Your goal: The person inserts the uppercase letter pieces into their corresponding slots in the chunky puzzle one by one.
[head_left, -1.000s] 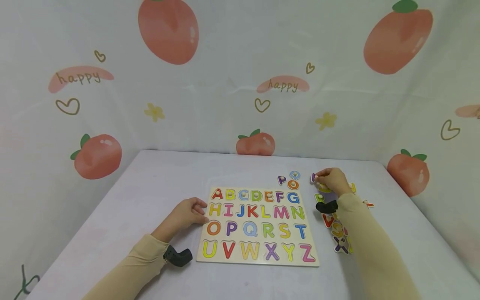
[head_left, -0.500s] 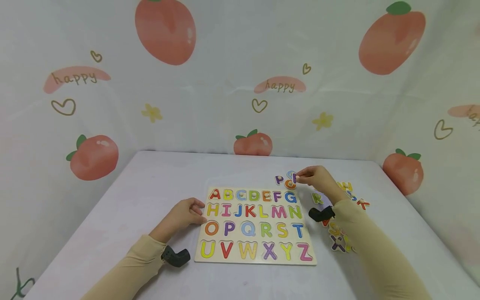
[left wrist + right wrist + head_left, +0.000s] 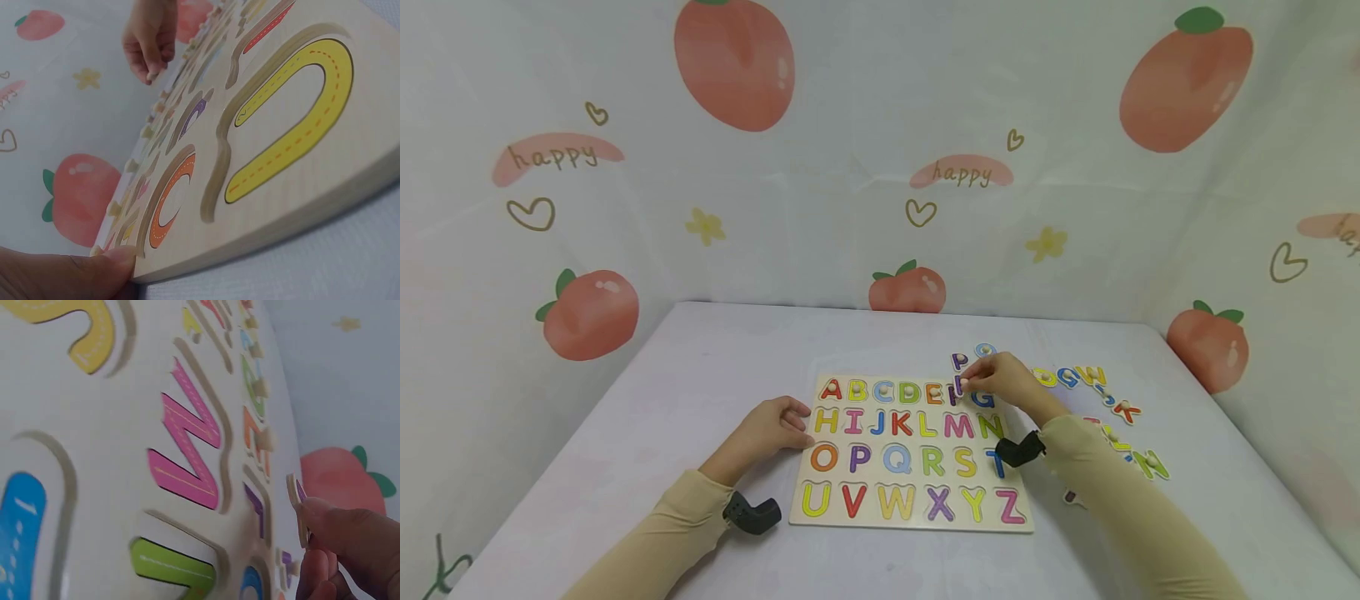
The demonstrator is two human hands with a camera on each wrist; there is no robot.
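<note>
My right hand point(image 3: 1006, 385) pinches a small purple letter piece, seemingly the F point(image 3: 958, 385), between thumb and fingertips. It hovers at the F recess point(image 3: 255, 509) of the wooden alphabet puzzle board point(image 3: 914, 477). In the right wrist view, the piece point(image 3: 301, 509) is seen edge-on, apart from the board. Knobbed letters A point(image 3: 831, 389) through E point(image 3: 933, 393) sit in the top row. At the board's left edge, my left hand point(image 3: 767, 432) rests with loosely bent fingers; its thumb point(image 3: 115, 259) touches the rim in the left wrist view.
Behind the board lie a purple P piece point(image 3: 959, 362) and a light blue Q piece point(image 3: 985, 350). More loose letters, including a yellow W point(image 3: 1090, 374), a red K point(image 3: 1126, 412) and a green N point(image 3: 1152, 465), are scattered right of the board, partly behind my right forearm.
My right hand has carried the purple piece leftward from the loose letters, past the P and Q, and down to the board's top row. My left hand has stayed at the left edge.
</note>
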